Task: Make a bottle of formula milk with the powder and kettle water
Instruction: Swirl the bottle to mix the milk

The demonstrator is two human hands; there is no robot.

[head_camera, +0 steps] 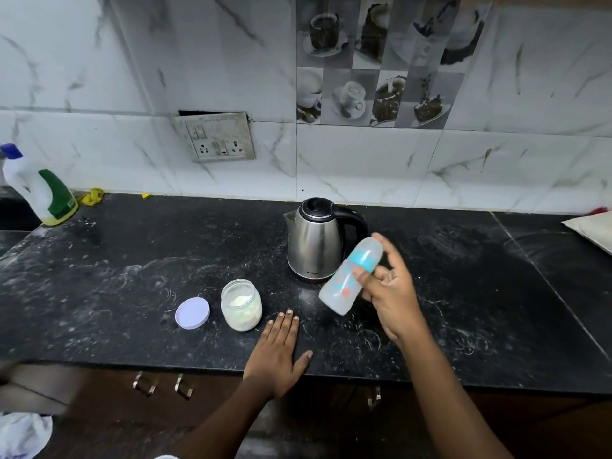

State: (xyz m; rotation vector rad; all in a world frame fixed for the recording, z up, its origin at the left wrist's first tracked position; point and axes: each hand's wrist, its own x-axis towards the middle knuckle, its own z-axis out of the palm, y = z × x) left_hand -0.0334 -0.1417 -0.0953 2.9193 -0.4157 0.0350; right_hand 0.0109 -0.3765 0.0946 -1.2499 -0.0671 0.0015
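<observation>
Motion-blurred baby bottle (351,275); its contents unreadable.

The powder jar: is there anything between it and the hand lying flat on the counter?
Nothing visible. The left hand lies flat on the counter, just right of the open powder jar, with only bare counter between them. The jar's lid lies on its far side. The right hand holds the baby bottle, tilted, clear of that gap.

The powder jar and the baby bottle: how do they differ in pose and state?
The powder jar stands upright on the counter; the baby bottle is tilted in the air, gripped by the right hand. The jar is open, its lid lying beside it; the bottle is capped. Both are translucent.
</observation>
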